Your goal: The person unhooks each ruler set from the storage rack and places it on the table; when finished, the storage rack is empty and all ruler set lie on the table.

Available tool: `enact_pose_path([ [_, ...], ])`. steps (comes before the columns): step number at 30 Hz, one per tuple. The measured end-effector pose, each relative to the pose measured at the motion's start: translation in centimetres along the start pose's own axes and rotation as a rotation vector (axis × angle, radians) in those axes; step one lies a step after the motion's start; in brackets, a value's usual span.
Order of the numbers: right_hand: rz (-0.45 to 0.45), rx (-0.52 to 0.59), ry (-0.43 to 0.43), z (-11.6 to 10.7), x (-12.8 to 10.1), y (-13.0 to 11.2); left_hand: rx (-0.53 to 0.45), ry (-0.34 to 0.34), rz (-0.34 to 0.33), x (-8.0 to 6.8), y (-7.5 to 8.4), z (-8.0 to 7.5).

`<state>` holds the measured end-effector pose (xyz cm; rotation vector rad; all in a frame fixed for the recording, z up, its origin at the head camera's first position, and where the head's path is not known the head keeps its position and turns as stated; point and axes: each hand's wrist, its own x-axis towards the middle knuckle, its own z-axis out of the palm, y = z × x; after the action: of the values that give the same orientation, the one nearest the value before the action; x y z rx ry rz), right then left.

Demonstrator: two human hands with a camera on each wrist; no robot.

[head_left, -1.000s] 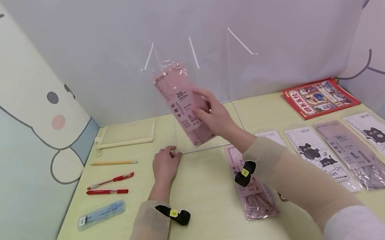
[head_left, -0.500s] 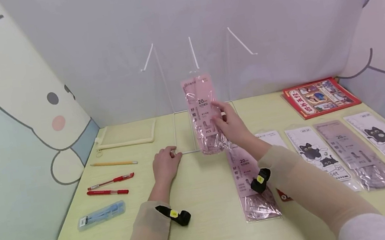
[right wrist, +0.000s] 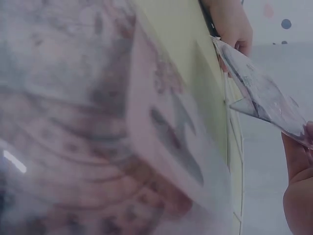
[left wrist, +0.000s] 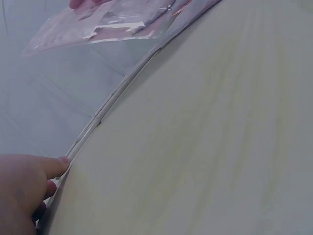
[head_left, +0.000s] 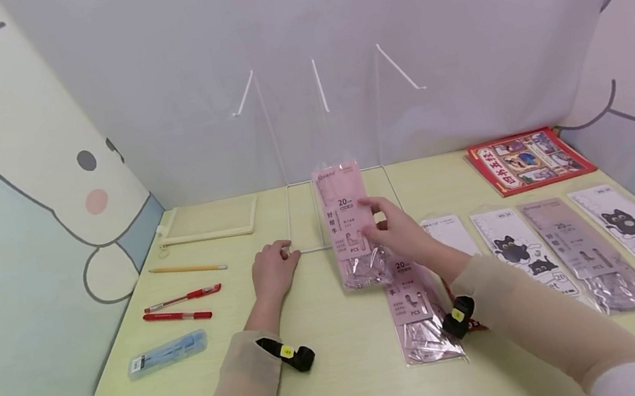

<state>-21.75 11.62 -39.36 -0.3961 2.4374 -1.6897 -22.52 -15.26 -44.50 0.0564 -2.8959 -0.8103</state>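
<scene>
My right hand (head_left: 397,231) pinches the right edge of a pink packaged ruler set (head_left: 346,214), marked 20 cm in a clear sleeve. The packet is held up, tilted, in front of a white wire display rack (head_left: 308,251) with three hooks. Its lower end partly overlaps a second pink ruler set (head_left: 410,306) lying on the table. At the front left corner of the rack's base, my left hand (head_left: 273,271) grips the wire; in the left wrist view a fingertip (left wrist: 63,160) presses on it. The right wrist view shows a packet (right wrist: 264,93) edge-on above the base.
Several ruler sets (head_left: 584,236) lie in a row at right, below a red book (head_left: 529,160). On the left are a mesh zip pouch (head_left: 206,222), a pencil (head_left: 188,269), red pens (head_left: 183,298) and a blue plastic case (head_left: 166,354). Printed walls enclose the table.
My right hand has brought the pink ruler set down and to the right, away from the hooks, and turned it more upright. My left hand has stayed at the rack's corner.
</scene>
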Motion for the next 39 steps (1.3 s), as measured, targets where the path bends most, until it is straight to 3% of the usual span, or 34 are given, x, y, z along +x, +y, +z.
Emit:
enact_pose_path([
  [5,0.030,-0.049,-0.042,0.5,-0.8,0.8,0.000,-0.008,-0.009,0.0,0.1,-0.1],
  [14,-0.126,-0.404,-0.080,1.6,-2.6,1.0,0.004,-0.001,-0.004,-0.1,0.1,-0.1],
  [22,-0.152,-0.611,-0.132,3.1,-4.6,0.7,0.004,-0.005,-0.017,-0.1,0.2,-0.1],
  [39,-0.111,-0.775,-0.127,5.4,-6.7,0.9,0.000,0.007,-0.012,0.0,0.1,-0.1],
])
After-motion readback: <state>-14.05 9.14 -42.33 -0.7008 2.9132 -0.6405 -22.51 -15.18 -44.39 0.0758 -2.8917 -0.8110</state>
